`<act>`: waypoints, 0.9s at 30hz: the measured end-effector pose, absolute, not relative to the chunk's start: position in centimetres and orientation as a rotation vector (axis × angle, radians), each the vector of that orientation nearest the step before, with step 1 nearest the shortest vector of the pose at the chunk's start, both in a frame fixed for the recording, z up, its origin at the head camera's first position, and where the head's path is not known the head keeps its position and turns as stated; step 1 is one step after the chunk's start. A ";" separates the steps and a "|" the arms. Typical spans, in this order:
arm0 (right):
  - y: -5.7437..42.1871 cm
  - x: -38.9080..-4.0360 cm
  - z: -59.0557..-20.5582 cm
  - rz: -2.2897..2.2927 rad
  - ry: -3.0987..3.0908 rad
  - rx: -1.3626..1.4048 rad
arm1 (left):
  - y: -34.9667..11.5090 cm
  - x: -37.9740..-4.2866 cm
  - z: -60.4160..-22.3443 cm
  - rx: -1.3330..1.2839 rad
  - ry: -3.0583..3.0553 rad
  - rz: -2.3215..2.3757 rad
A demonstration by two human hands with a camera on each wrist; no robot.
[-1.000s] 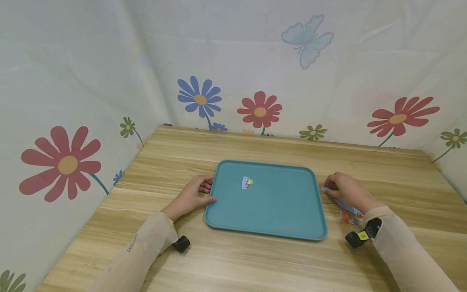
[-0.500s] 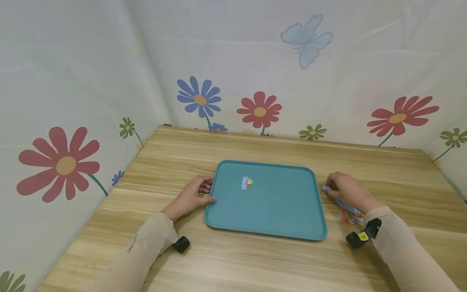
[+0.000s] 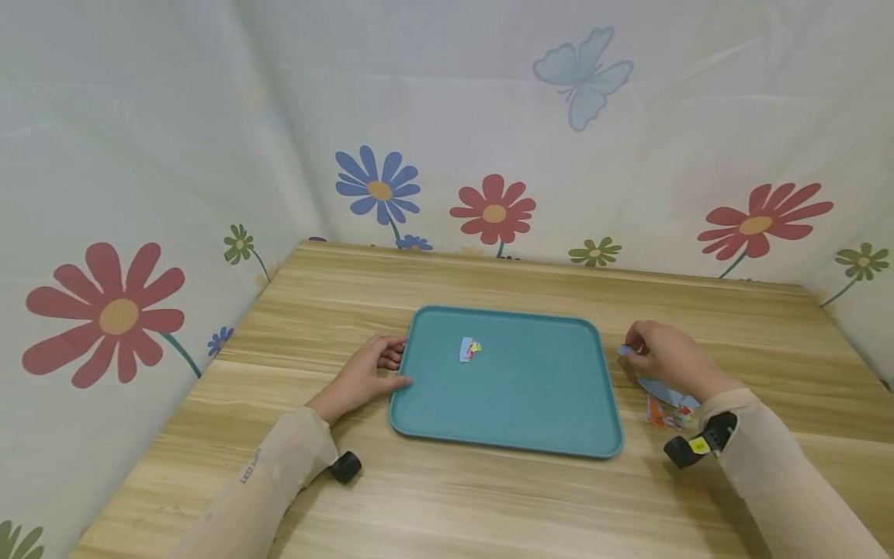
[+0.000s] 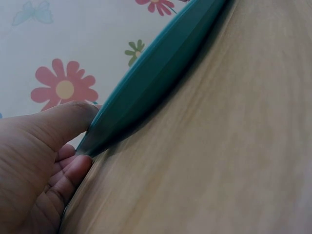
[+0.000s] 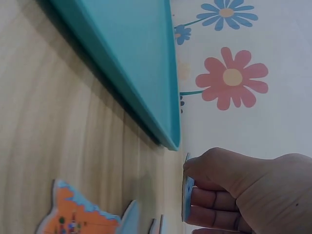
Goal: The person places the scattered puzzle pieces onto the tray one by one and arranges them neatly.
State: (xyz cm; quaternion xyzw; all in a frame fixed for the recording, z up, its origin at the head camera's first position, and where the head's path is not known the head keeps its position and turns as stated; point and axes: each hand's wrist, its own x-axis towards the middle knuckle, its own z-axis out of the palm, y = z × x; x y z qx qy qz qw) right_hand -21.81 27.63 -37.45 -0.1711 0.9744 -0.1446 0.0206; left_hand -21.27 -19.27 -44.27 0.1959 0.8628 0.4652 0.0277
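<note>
My left hand (image 3: 359,380) holds the left rim of a teal rectangular tray (image 3: 517,400). In the left wrist view the thumb lies over the rim and the curled fingers sit at its outer edge. My right hand (image 3: 672,361) pinches a thin, light-blue puzzle piece (image 3: 625,350) between thumb and fingers, just right of the tray. Seen edge-on in the right wrist view, this piece (image 5: 187,190) stands nearly upright. On the tray's upper left lies another flat puzzle piece (image 3: 466,349), pale blue with red and yellow print.
Several loose pieces lie on the wooden table (image 3: 489,497) below my right hand, among them a long blue piece (image 3: 660,390) and an orange piece (image 3: 655,411). A white cloth wall printed with flowers (image 3: 493,213) borders the table at the back and sides.
My right hand has risen slightly with the light-blue piece, showing more of the pieces beneath it. The left hand keeps its hold on the tray. The head view has shifted a little.
</note>
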 end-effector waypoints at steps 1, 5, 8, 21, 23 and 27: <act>27.6 -21.8 -37.3 -0.443 3.027 -0.530 | -19.3 -21.3 -44.3 0.607 2.664 1.437; 27.3 -22.0 -36.8 -0.431 3.062 -0.555 | -19.3 -21.3 -44.1 0.615 2.668 1.427; 27.0 -22.1 -36.3 -0.426 3.081 -0.575 | -19.3 -21.3 -43.9 0.625 2.673 1.421; 24.9 -22.4 -34.9 -0.399 3.091 -0.648 | -19.2 -21.2 -43.8 0.627 2.676 1.418; 24.5 -22.5 -34.8 -0.392 3.092 -0.661 | -19.2 -21.2 -43.9 0.626 2.673 1.423; 23.6 -22.8 -34.6 -0.369 3.091 -0.680 | -19.2 -21.2 -44.1 0.626 2.673 1.428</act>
